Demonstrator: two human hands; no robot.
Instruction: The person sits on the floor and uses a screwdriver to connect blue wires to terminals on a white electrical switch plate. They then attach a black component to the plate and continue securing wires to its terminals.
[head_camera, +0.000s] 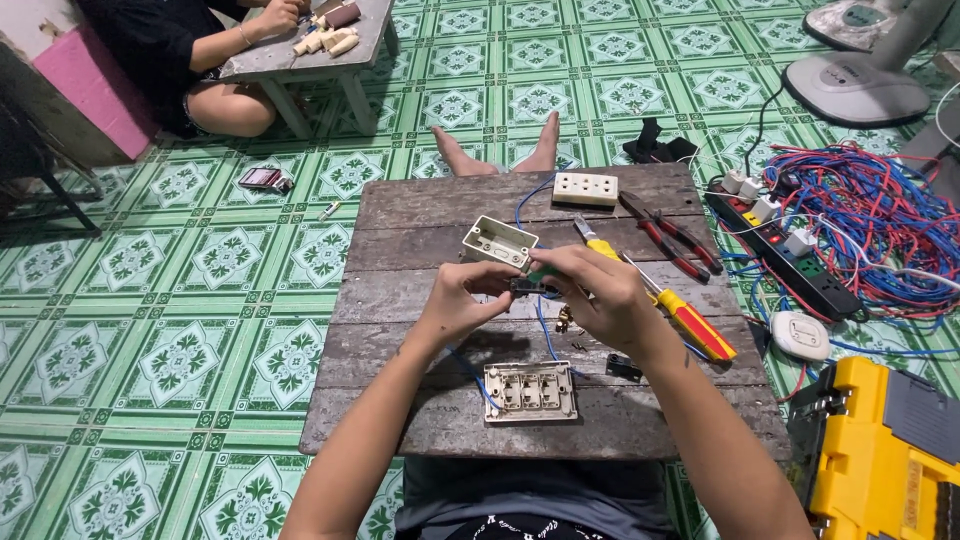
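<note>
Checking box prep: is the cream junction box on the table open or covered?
Open: the cream junction box shows its hollow inside, no cover on it.

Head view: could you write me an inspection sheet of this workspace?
Surface: low table of weathered planks on green patterned floor tiles.
Job's things: small dark part pinched between both hands; cream box beside them; switch plate lying back-up.
Clutter: socket plate, red pliers, yellow screwdriver, loose brass bits.
Hands: left hand and right hand both closed on the part.
Cables: blue wire on the table; red and blue tangle; power strip.
Surroundings: another person at a second low table; yellow case; fan base.
</note>
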